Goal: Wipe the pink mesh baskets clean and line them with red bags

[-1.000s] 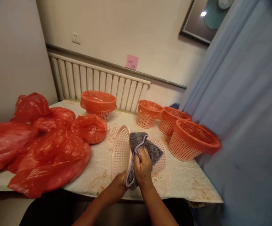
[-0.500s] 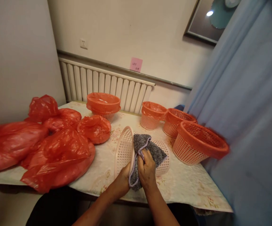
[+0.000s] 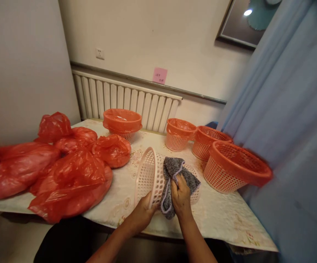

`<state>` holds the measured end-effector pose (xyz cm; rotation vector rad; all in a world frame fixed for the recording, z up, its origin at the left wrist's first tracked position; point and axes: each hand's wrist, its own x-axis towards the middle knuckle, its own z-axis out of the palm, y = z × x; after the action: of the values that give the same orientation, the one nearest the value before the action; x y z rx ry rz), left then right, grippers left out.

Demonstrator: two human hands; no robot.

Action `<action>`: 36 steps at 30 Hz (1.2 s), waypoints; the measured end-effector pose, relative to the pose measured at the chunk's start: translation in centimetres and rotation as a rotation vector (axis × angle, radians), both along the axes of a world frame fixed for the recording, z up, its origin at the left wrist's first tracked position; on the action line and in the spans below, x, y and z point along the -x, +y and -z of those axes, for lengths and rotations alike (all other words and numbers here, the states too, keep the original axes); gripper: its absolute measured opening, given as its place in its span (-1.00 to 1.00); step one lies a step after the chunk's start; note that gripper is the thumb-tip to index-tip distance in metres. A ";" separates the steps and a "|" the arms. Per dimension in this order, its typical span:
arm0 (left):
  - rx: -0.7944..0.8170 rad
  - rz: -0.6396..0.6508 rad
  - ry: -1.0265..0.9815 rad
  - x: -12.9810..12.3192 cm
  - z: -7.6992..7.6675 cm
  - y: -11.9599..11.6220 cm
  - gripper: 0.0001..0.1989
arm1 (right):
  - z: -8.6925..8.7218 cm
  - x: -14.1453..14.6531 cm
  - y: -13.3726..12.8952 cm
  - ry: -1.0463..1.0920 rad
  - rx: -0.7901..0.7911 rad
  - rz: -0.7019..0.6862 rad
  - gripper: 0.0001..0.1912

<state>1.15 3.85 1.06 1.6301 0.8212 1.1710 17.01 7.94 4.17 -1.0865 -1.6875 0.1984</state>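
Note:
A pale pink perforated basket (image 3: 158, 179) lies on its side on the flowered tablecloth, its wide mouth facing left. My left hand (image 3: 144, 215) grips the lower part of its rim. Bunched in my right hand (image 3: 180, 197) is a grey cloth with a purple edge (image 3: 173, 166), pressed against the basket's outer side. The cloth covers part of the basket wall and hides some of my right fingertips.
Several filled red bags (image 3: 73, 182) lie on the left. A red-lined basket (image 3: 122, 122) stands at the back; three more, the nearest large (image 3: 226, 168), stand on the right beside a blue curtain (image 3: 292, 138). The tablecloth's front edge (image 3: 213, 237) is close.
My right hand and the cloth have moved right along the basket's side, away from the rim, uncovering more of the wall. My left hand still holds the rim.

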 end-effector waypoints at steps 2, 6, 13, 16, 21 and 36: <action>0.019 -0.020 0.045 0.1 0.2 0.0 -0.57 | 0.8 -1.5 0.8 -0.007 0.026 0.083 -0.72; 0.069 -0.034 0.087 0.1 0.2 -0.1 -0.52 | 2.8 -5.5 2.4 0.023 0.084 0.321 -0.64; 0.076 -0.015 0.104 0.2 0.6 -0.2 -0.55 | 5.4 -7.4 0.9 0.155 0.100 0.507 -0.64; 0.066 0.008 0.094 0.4 0.5 -0.2 -0.57 | 6.3 -5.1 -0.9 0.191 0.084 0.553 -0.70; 0.016 0.021 0.037 0.2 -0.2 -0.5 -0.60 | 6.1 0.5 -3.9 0.103 -0.048 0.271 -0.74; -0.019 0.052 0.070 0.7 0.9 -0.7 -0.61 | -3.7 4.1 0.6 -0.052 0.024 0.013 -0.75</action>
<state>0.40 3.12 0.12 1.7060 0.8097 1.0935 12.90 8.58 7.91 -1.1287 -1.7281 0.1842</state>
